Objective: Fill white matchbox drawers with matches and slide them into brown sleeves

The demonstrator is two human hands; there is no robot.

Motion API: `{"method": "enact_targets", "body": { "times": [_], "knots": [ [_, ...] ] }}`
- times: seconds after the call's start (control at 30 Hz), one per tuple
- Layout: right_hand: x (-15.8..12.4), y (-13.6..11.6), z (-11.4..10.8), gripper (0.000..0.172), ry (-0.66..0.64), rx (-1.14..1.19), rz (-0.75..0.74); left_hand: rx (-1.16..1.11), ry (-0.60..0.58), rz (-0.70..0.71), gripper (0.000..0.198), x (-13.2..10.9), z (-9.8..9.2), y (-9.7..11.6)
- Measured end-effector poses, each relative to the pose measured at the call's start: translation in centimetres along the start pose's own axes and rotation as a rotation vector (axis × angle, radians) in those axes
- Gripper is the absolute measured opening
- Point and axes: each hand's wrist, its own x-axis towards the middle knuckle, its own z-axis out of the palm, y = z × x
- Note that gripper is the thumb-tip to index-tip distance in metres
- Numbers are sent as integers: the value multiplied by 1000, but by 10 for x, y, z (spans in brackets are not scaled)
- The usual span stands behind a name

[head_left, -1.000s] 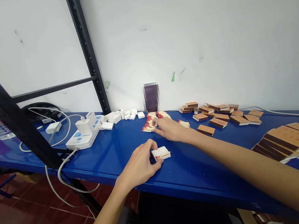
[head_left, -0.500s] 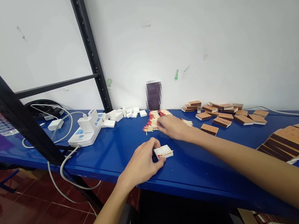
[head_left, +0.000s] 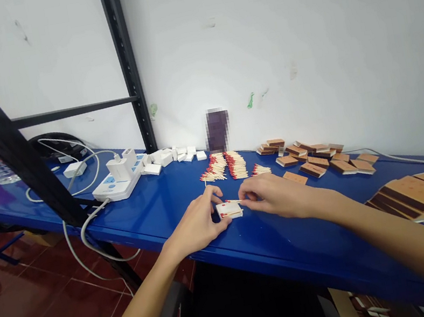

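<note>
A small white matchbox tray (head_left: pixel 229 210) with a few red-tipped matches in it lies on the blue table (head_left: pixel 171 204). My left hand (head_left: pixel 199 223) pinches the tray's left side between thumb and fingers. My right hand (head_left: pixel 272 196) is closed in a pinch on a match or two at the tray's right end, tips pointing left. Behind the hands lie loose piles of red-tipped matches (head_left: pixel 226 166).
Brown matchbox sleeves (head_left: pixel 318 157) are scattered at the back right, and a fanned stack of flat sleeves (head_left: pixel 423 193) sits at the far right. White empty trays (head_left: pixel 173 156) and a power strip with cables (head_left: pixel 117 179) lie left. A black shelf post (head_left: pixel 125 64) stands behind.
My right hand has drawn back from the match pile to the tray, now pinching matches. The left hand has stayed on the tray.
</note>
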Motion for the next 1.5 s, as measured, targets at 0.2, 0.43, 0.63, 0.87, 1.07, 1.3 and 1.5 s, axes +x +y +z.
{"method": "enact_targets", "body": {
  "times": [0.2, 0.43, 0.63, 0.87, 1.07, 1.3, 1.5],
  "knots": [
    [10, -10, -1, 15, -66, -87, -20, 8, -5, 26, 37, -1, 0, -1],
    [18, -21, -6, 11, -178, -167, 39, 14, -15, 42, 36, -1, 0, -1],
    [24, -29, -12, 12, -260, -174, 37, 30, -24, 37, 38, -1, -2, 1],
    [23, -28, -16, 6, -247, 85, 54, 22, -27, 34, 31, -1, -2, 3],
    [41, -8, -14, 13, -23, 20, 72, -30, -29, 0, 21, -2, -4, 4],
    [94, 18, 26, 21, 88, 21, 126, 7, -61, 57, 17, -3, -5, 2],
    [116, 15, 38, 15, 91, 33, 190, 7, -59, 105, 29, -3, -5, 3]
  ]
}}
